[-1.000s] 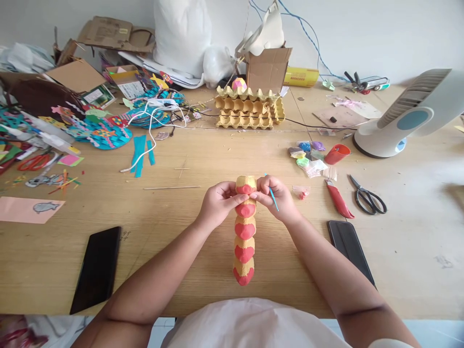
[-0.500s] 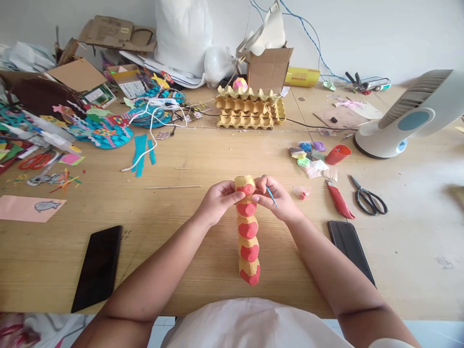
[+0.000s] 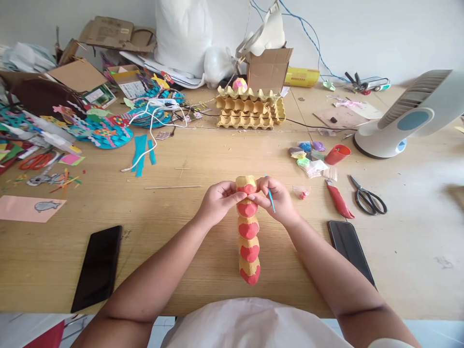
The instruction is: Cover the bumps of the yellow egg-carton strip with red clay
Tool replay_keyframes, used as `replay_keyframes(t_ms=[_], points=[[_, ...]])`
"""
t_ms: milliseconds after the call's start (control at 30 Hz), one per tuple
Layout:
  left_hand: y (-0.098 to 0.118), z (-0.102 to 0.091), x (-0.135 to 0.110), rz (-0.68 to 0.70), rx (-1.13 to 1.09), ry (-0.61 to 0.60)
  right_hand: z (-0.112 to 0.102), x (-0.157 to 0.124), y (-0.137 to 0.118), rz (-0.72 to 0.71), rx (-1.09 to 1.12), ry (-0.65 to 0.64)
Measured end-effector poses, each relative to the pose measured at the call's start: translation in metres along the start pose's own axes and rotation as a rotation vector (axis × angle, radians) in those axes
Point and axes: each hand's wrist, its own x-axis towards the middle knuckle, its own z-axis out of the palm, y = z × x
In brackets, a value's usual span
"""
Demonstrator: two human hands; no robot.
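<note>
An egg carton strip (image 3: 248, 229), a row of several yellowish cups with red clay on their faces, points from my hands toward my body. At its far end my left hand (image 3: 222, 200) grips the left side of the last cup, thumb pressed on the red clay. My right hand (image 3: 277, 200) is closed at the same cup's right side, its thumb meeting the left thumb on the clay. A thin blue stick-like modelling tool (image 3: 271, 199) is held in the right hand's fingers. The back of the strip's far cup is hidden.
On the right are a red utility knife (image 3: 339, 199), black-handled scissors (image 3: 370, 197), a phone (image 3: 351, 249), clay packets (image 3: 308, 157) and a red cup (image 3: 338, 154). A black tablet (image 3: 97, 268) lies left. Egg trays (image 3: 246, 113) and a fan (image 3: 402, 121) stand behind.
My right thumb has moved left to meet the left thumb on the far cup's clay. The blue modelling tool has tilted more upright; the strip has barely shifted.
</note>
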Motion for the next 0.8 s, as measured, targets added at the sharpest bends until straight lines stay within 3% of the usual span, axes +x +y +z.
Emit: replay_keyframes(t_ms=[200, 400, 600, 800], points=[[0.000, -0.004, 0.002, -0.015, 0.042, 0.000, -0.002, 0.000, 0.000, 0.007, 0.001, -0.011], [0.001, -0.004, 0.004, -0.140, -0.252, -0.158, 0.001, 0.001, -0.007, 0.143, 0.229, -0.081], [0.003, 0.001, 0.001, -0.242, -0.399, -0.194, 0.009, 0.001, -0.012, 0.207, 0.405, -0.004], [0.007, 0.001, 0.000, -0.227, -0.404, -0.239, 0.013, -0.002, -0.017, 0.265, 0.455, 0.032]])
